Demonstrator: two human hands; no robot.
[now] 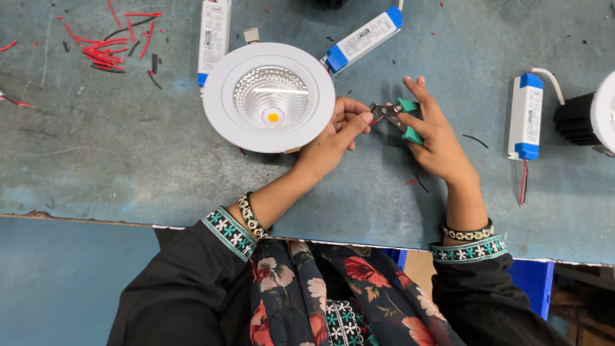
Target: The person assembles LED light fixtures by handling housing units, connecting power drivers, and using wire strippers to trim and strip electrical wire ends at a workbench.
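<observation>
The right hand [439, 138] is closed around the green handles of a small pair of cutters [398, 115], fingers curled over the grips, with the metal tip pointing left. The left hand [336, 134] meets that tip, its thumb and fingertips pinched on a thin red wire [375, 120] that is barely visible at the cutter's nose. Both forearms rise from the lower edge of the view in black sleeves with patterned cuffs and beaded bracelets, converging over the blue-green worktop [128, 160]. Just beside the left hand, touching its knuckles, lies a round white downlight [269, 97] facing up, its ribbed reflector and yellow centre showing. Two white driver boxes with blue ends [362, 38] lie beyond it. Another driver box [526, 116] sits well to the right, near a black-finned lamp [586, 115]. Red wire scraps [109, 48] litter the far left corner.
</observation>
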